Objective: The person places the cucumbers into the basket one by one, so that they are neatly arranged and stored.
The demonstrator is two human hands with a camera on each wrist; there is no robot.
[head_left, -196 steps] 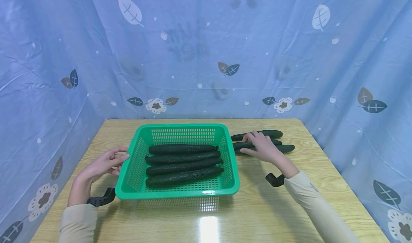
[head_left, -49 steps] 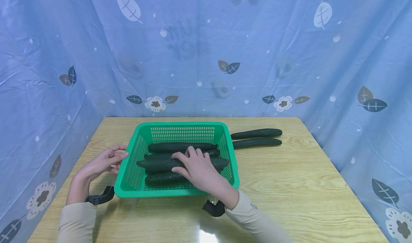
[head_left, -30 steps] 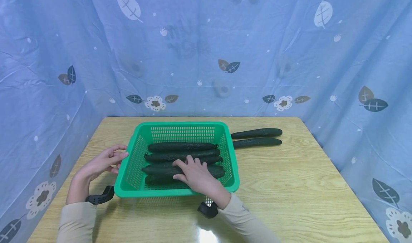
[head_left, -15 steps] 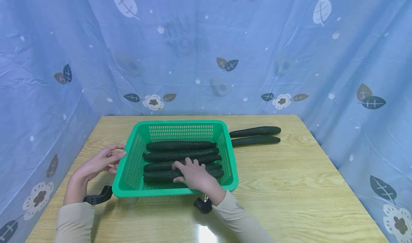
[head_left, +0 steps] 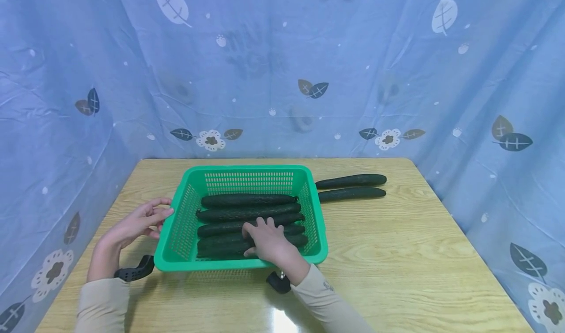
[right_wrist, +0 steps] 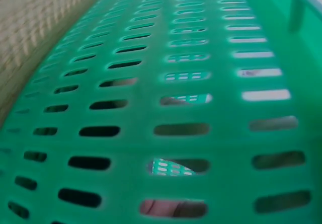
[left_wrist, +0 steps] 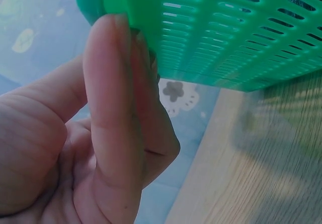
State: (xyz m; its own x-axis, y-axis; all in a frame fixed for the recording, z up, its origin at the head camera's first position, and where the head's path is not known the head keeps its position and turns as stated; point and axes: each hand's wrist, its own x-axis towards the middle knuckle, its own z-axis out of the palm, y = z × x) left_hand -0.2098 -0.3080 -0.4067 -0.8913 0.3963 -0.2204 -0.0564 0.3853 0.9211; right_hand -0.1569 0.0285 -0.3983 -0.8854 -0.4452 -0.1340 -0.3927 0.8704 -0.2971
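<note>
A green plastic basket [head_left: 212,265] with slotted walls holds several dark cucumbers [head_left: 249,213] lying side by side. My left hand [head_left: 134,225] pinches the basket's left rim; in the left wrist view its bent fingers [left_wrist: 113,83] meet the green edge. Inside the basket, my right hand [head_left: 269,242] reaches over the front wall, fingers curled over the cucumber nearest that wall [head_left: 218,251]. The hand covers part of that cucumber and of its neighbour. Slotted basket wall [right_wrist: 136,146] fills most of the right wrist view, with a bit of finger [right_wrist: 161,207] showing through one slot.
Two more cucumbers [head_left: 353,193] lie on the wooden table [head_left: 397,254], right of the basket, their left ends close to its wall. A blue patterned curtain [head_left: 273,68] surrounds the table's back and sides.
My right hand went from the cucumbers on the table into the basket, bringing one cucumber and lowering it among the front ones. Two cucumbers now lie outside. My left hand stays at the rim.
</note>
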